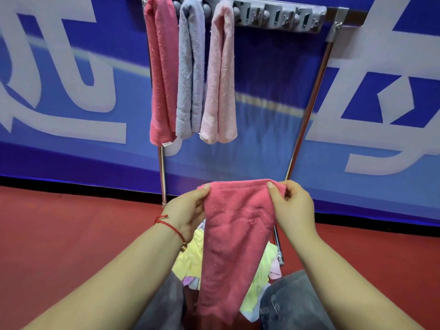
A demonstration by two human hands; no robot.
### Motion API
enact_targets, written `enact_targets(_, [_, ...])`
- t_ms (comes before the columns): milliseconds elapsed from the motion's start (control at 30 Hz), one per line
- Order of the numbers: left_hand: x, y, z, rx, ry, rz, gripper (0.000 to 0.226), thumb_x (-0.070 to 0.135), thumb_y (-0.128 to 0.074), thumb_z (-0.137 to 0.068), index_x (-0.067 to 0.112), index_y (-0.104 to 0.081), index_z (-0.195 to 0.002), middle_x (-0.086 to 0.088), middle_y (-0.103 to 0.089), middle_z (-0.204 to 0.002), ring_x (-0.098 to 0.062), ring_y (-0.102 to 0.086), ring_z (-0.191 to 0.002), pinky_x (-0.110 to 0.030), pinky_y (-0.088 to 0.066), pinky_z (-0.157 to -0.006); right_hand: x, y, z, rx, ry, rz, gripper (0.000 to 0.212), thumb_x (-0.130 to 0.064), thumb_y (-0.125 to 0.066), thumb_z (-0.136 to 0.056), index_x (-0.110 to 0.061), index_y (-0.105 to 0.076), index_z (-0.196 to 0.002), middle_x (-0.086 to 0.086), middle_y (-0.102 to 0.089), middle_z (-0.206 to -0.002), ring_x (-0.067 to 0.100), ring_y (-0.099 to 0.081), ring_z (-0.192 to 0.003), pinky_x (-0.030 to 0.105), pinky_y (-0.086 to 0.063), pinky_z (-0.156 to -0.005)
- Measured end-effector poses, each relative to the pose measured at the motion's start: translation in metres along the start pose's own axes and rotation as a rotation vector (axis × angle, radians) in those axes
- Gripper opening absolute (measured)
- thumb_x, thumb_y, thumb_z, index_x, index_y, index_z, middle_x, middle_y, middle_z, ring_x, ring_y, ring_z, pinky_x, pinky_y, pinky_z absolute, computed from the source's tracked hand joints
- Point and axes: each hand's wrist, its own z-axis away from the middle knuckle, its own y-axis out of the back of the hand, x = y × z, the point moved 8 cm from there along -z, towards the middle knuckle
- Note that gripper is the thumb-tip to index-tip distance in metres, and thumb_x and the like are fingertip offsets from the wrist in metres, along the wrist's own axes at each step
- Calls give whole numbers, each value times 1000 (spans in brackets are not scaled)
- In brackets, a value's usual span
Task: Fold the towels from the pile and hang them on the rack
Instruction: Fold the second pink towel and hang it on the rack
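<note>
Head view, frame centre: my left hand (190, 210) and right hand (291, 206) each pinch a towel (235, 239) corner; I'd keep that top edge level and taut, then fold.

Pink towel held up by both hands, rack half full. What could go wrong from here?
1. Both the left hand and right hand only pinch the top corners of the held pink towel; a slip could drop it onto the pile below.
2. The towel hangs narrow and twisted, so the fold may come out uneven.
3. Three towels crowd the left of the rack; reaching in might brush the light pink towel loose.
</note>
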Motion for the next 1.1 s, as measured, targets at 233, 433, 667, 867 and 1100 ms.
enact_targets(233, [-14,-36,23,-33,-121,187,22,4,-46,-94,5,-67,-86,-4,-70,-59,-8,-66,-51,-17,-52,-45,-24,-37,38,-61,-92,-274,21,-16,-69,-83,-18,-56,-66,-8,-57,-56,2,-51,-51,24,-43,-57])
enact_targets(433, [-7,-34,35,-20,-338,25,30,2,-52,-91,7,-71,-69,-8,-71,-63,-12,-67,-56,-16,-51,-51,-30,-52,56,-164,-171,-492,5,-10,-67,-84,-14,-68,-84,1,-71,-75,12,-67,-71,26,-53,-68])
enact_targets(667, [-1,-23,32,-17,-501,-249,26,2,-60,-87,13,-67,-109,1,-72,-93,-1,-68,-78,-9,-48,-60,-40,-59,65,-329,-141,-466,35,1,-57,-86,-26,-69,-105,-5,-73,-98,6,-68,-93,26,-53,-87])
enact_targets(867, [2,-12,23,-31,-517,-326,27,-2,-55,-88,10,-65,-109,-4,-70,-102,-10,-67,-93,-13,-51,-73,-40,-62,70,-404,-182,-541,43,14,-43,-87,-14,-66,-110,-7,-70,-93,-2,-67,-84,13,-52,-79])
enact_targets(1100, [18,-17,23,-195,-513,-416,20,-1,-53,-89,11,-65,-99,-5,-70,-96,-12,-65,-91,-24,-53,-85,-18,-46,56,-254,-282,-539,34,2,-68,-80,-20,-54,-101,4,-62,-101,14,-61,-87,21,-49,-74])
